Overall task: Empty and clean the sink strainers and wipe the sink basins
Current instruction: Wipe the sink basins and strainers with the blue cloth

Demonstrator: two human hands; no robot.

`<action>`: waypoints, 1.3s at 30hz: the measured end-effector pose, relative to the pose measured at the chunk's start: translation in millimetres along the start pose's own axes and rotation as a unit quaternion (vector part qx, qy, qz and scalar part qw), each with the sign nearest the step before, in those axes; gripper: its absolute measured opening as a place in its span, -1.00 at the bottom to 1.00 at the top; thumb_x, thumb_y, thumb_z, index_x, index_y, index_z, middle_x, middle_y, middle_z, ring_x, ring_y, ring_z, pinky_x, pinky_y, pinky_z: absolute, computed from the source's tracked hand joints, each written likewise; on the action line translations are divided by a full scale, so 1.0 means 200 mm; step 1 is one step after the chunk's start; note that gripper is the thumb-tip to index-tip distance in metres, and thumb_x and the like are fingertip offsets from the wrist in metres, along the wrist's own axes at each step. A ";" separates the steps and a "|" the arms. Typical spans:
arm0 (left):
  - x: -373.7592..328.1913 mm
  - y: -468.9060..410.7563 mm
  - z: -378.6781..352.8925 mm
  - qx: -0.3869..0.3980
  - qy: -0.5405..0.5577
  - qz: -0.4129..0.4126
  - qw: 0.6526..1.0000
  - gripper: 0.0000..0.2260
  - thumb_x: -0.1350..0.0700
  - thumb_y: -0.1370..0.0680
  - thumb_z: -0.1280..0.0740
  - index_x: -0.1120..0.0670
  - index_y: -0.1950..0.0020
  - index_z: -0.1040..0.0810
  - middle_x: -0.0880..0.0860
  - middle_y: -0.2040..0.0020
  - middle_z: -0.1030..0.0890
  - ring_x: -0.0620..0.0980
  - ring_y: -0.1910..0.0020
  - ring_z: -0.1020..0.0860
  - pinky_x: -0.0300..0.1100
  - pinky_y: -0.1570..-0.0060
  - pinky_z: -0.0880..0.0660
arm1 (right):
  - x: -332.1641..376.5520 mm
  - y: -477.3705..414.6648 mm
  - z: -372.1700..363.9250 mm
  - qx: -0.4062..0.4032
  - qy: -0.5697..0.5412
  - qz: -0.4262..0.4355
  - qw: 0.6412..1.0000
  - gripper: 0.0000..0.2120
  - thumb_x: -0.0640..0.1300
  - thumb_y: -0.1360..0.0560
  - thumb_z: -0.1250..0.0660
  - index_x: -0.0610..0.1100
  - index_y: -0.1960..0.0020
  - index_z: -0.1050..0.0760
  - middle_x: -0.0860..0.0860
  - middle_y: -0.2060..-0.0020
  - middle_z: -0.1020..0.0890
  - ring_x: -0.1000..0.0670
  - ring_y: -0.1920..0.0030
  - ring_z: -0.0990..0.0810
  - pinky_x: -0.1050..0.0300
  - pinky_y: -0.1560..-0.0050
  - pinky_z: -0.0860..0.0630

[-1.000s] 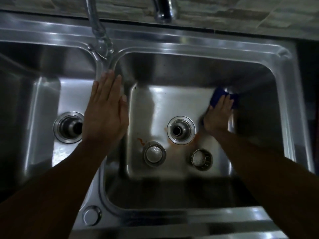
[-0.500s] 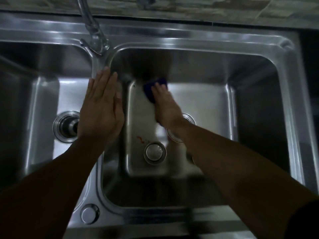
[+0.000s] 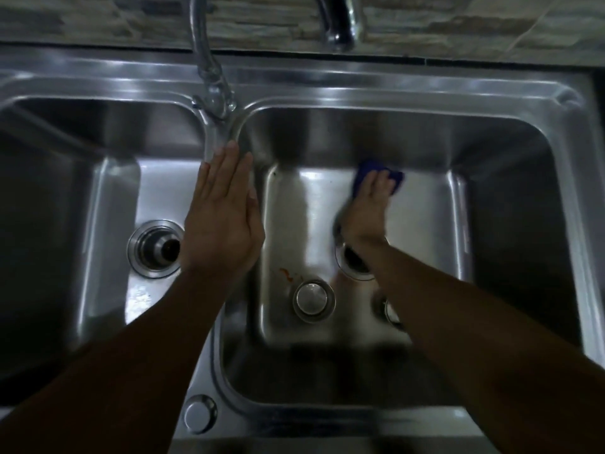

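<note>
A steel double sink seen from above. In the left basin point(image 3: 108, 198) the drain point(image 3: 155, 249) lies open. The left hand point(image 3: 222, 217) rests flat on the divider point(image 3: 226, 326) between basins, fingers straight and together, holding nothing. In the right basin point(image 3: 510, 191), an orange smear point(image 3: 285, 274) remains beside a strainer point(image 3: 313, 300) lying loose on the floor; a second strainer point(image 3: 389, 312) is half hidden by the forearm. The right hand point(image 3: 366, 211) presses a blue cloth point(image 3: 370, 170) against the far floor, fingers spread flat over it. Wiping looks partly done; both strainers seem yet to be refitted.
</note>
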State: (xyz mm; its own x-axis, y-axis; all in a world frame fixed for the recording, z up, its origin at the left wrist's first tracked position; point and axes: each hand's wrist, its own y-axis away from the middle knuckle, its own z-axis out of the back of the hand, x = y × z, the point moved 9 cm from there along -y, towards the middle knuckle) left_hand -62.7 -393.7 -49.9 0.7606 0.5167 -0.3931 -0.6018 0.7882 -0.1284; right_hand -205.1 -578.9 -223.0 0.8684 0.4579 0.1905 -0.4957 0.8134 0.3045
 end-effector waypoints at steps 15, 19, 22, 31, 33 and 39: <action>-0.02 0.01 0.01 -0.016 -0.019 -0.007 1.000 -0.53 0.03 -0.68 -0.07 0.22 -0.54 -0.32 0.21 -0.58 -0.28 0.12 -0.60 -0.21 0.04 -0.60 -0.09 | -0.49 0.11 0.04 0.075 0.096 0.180 0.976 -0.30 -0.27 -0.61 -0.19 -0.17 -0.65 0.08 -0.16 -0.64 0.10 -0.21 -0.64 0.14 -0.07 -0.64 0.12; -0.06 0.04 -0.05 0.041 -0.134 -0.025 0.990 -0.45 -0.11 -0.68 -0.03 0.20 -0.58 -0.19 0.28 -0.60 -0.17 0.20 -0.62 -0.12 0.11 -0.60 -0.06 | -0.85 0.18 0.15 0.107 0.142 0.118 0.977 -0.33 -0.20 -0.62 -0.16 -0.24 -0.63 0.07 -0.24 -0.63 0.09 -0.30 -0.63 0.13 -0.08 -0.62 0.17; -0.16 0.09 -0.16 0.099 -0.199 -0.073 0.972 -0.42 -0.06 -0.62 -0.08 0.20 -0.58 -0.18 0.28 -0.60 -0.15 0.25 -0.61 -0.09 0.17 -0.60 -0.01 | -0.90 0.35 0.10 0.149 0.165 0.108 0.969 -0.31 -0.21 -0.60 -0.18 -0.21 -0.64 0.08 -0.22 -0.63 0.13 -0.29 -0.63 0.13 -0.08 -0.62 0.10; -0.83 0.52 -0.89 0.369 -0.024 -0.122 0.921 -0.26 -0.08 -0.49 -0.35 0.04 -0.60 -0.12 0.07 -0.60 -0.20 0.09 -0.57 -0.19 -0.01 -0.55 -0.10 | -0.86 0.24 0.11 0.177 0.231 0.135 0.947 -0.29 -0.13 -0.63 -0.17 -0.21 -0.64 0.13 -0.23 -0.63 0.13 -0.31 -0.62 0.11 -0.14 -0.61 0.04; -0.91 0.57 -1.01 0.393 -0.027 -0.124 0.911 -0.12 -0.15 -0.44 -0.43 0.05 -0.62 -0.06 0.07 -0.62 -0.13 0.08 -0.60 -0.11 0.00 -0.59 0.01 | -0.84 0.16 0.15 0.158 0.230 0.128 0.952 -0.25 -0.15 -0.60 -0.22 -0.21 -0.64 0.11 -0.24 -0.63 0.11 -0.32 -0.62 0.10 -0.17 -0.61 0.07; -1.03 0.60 -1.14 0.382 -0.071 -0.145 0.910 -0.26 -0.12 -0.36 -0.51 0.04 -0.46 -0.32 0.08 -0.43 -0.39 0.10 -0.44 -0.34 -0.03 -0.40 -0.28 | -0.81 0.03 0.17 0.125 0.219 0.121 0.960 -0.26 -0.18 -0.59 -0.24 -0.19 -0.64 0.07 -0.21 -0.63 0.07 -0.31 -0.62 0.08 -0.23 -0.61 0.03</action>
State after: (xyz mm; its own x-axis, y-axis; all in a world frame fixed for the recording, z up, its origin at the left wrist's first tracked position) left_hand -346.5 -481.6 -192.7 0.9171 0.2445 -0.3150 -0.0668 0.8730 0.4831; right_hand -350.2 -660.7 -220.1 0.6240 0.7735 -0.1107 -0.6238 0.5785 0.5256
